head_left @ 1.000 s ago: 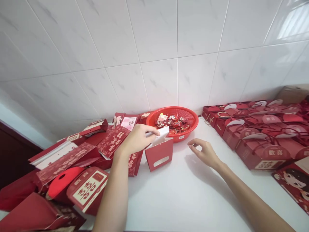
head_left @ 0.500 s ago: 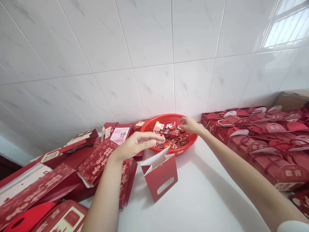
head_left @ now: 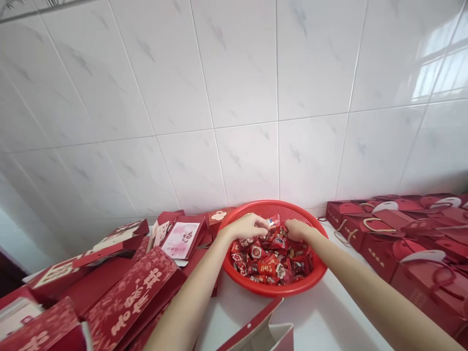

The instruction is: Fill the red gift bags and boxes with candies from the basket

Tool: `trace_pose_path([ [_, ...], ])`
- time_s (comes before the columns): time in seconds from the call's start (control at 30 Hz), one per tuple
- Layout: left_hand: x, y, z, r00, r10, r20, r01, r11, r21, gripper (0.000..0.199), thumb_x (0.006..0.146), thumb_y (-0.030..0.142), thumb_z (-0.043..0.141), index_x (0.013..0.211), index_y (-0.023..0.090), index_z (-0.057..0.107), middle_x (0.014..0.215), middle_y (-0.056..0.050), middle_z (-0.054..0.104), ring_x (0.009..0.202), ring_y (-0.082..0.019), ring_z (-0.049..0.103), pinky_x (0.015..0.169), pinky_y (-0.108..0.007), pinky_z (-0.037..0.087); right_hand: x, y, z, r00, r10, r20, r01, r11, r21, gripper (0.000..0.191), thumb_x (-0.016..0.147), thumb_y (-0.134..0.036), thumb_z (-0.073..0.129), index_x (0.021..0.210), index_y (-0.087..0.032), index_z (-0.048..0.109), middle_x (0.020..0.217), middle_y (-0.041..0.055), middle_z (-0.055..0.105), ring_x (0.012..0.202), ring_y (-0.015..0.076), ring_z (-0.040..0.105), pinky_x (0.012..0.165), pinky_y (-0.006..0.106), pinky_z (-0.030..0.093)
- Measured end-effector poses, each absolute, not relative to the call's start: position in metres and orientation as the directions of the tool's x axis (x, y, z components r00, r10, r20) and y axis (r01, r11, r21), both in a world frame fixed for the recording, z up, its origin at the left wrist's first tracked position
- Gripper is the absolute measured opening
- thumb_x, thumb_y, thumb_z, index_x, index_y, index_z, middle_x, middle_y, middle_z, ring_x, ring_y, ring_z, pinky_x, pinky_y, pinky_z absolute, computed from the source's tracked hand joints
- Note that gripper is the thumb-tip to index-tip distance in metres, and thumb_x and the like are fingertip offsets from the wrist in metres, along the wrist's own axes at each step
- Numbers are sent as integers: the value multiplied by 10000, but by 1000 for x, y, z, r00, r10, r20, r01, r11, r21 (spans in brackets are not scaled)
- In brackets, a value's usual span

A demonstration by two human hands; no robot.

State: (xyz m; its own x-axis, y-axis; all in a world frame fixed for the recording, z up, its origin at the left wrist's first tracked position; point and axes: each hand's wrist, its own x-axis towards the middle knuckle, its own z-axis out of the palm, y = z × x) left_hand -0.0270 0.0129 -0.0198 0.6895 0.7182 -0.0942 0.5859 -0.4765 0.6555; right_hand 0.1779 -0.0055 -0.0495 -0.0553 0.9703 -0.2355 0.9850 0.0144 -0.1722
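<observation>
Wrapped red candies fill much of a red plastic basket beside the tiled wall. My left hand is over the basket's left part with its fingers curled closed at the candies; what they hold, if anything, is hidden. On the right side of the basket, my right hand reaches in among the candies, its fingertips out of sight. In front of the basket stands a red paper bag with its top open, cut off by the bottom edge of the view.
Flat and folded red boxes are piled at the left, with a pink card on them. Rows of closed red gift boxes with cord handles cover the right. The tabletop is white.
The view has shifted, so the basket and bag appear lower. My left hand has moved deeper over the candies and curled its fingers. My right hand has lowered into them.
</observation>
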Motion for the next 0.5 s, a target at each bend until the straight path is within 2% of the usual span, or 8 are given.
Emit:
trace_pose_path([
  [0.13,-5,25,-34,675,728,-120,666,-531,524,298,793,199,593,1047,202,746,1042,-32,762,967,-202,682,838,-262,495,181,-7,-50,-19,978,-206,983,-19,-181,339,815,-101,586,1144,-123,668,1226,203,672,1129,335,657,830,359,511],
  [0.27,3,23,-52,676,719,-162,702,-563,436,275,805,231,615,1054,184,723,1091,-77,753,986,-240,684,852,-305,491,184,-9,-48,-8,995,-101,966,-19,-259,241,792,-117,595,1015,-146,682,1144,174,696,1079,307,665,781,316,499],
  [0.37,5,15,-57,713,678,-178,690,-634,348,526,773,345,704,1274,202,632,1274,-115,682,1116,-290,645,916,-348,481,186,-9,-45,-26,1000,-4,934,23,-358,130,831,-145,526,876,-163,647,979,105,719,930,224,678,682,249,461],
  [0.43,9,9,-57,713,674,-193,699,-666,259,749,752,447,739,1429,218,512,1410,-153,581,1221,-336,587,955,-384,469,187,-9,-44,-50,997,56,882,71,-467,133,847,-144,477,797,-168,599,843,55,697,795,159,652,629,217,433],
  [0.5,13,5,-55,701,683,-204,713,-680,173,789,766,504,723,1470,249,471,1449,-157,538,1223,-355,584,942,-394,476,189,-9,-43,-47,993,112,738,110,-666,147,834,-145,470,707,-172,540,686,6,624,637,109,575,566,196,403],
])
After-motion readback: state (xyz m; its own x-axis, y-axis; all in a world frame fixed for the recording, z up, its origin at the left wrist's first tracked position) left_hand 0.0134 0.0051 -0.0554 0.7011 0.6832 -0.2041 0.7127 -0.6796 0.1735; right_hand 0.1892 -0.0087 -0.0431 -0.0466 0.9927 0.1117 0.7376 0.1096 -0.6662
